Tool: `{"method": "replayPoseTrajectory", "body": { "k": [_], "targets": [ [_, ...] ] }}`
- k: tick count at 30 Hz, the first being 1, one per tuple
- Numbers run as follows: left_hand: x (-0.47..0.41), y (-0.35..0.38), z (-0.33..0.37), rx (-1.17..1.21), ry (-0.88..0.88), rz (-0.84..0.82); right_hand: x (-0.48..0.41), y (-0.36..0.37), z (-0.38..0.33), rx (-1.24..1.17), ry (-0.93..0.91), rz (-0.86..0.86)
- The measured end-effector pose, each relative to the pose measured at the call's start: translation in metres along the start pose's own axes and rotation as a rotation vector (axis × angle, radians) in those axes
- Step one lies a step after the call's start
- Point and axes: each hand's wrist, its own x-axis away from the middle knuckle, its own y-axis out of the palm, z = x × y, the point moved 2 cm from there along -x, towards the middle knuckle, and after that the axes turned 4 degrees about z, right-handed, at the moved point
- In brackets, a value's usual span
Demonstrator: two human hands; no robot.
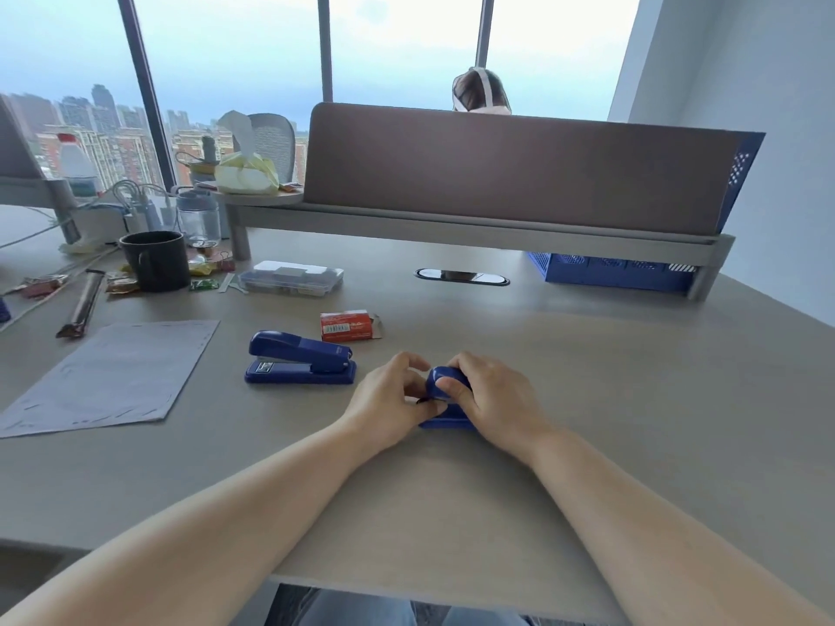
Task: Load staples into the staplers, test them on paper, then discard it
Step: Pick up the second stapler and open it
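both hands (393, 395) clasp a glossy, rounded blue stapler (440, 384).

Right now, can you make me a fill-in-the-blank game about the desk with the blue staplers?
1. Both hands, the left hand and the right hand, are on a small stapler whose colour is ____.
2. The second stapler sits on the desk with ____ hands touching it.
3. The box of staples just behind it is mostly ____ in colour.
4. The sheet of paper lies to the ____ of both staplers.

Missing words: blue; no; red; left
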Motion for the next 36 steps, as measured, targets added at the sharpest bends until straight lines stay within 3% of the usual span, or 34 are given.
{"method": "replayPoseTrajectory", "body": {
  "k": [7,12,19,23,29,36],
  "targets": [
    [0.002,-0.001,0.002,0.018,0.011,-0.018,0.001,-0.001,-0.002,0.004,-0.002,0.015],
    [0.001,-0.001,-0.001,0.041,-0.027,-0.012,-0.001,-0.013,0.005,-0.340,0.158,0.250],
    [0.001,0.000,0.002,-0.016,0.003,-0.008,-0.002,-0.016,0.004,-0.420,0.189,0.242],
    [-0.001,-0.002,0.007,-0.103,0.041,-0.020,-0.005,-0.017,0.004,-0.347,0.199,0.249],
    [-0.014,0.001,0.020,-0.352,0.131,-0.182,-0.001,-0.028,0.017,-0.407,0.277,0.446],
    [-0.021,0.012,0.013,-0.268,0.206,-0.134,0.008,-0.048,0.040,-0.278,0.335,0.687]
  ]
}}
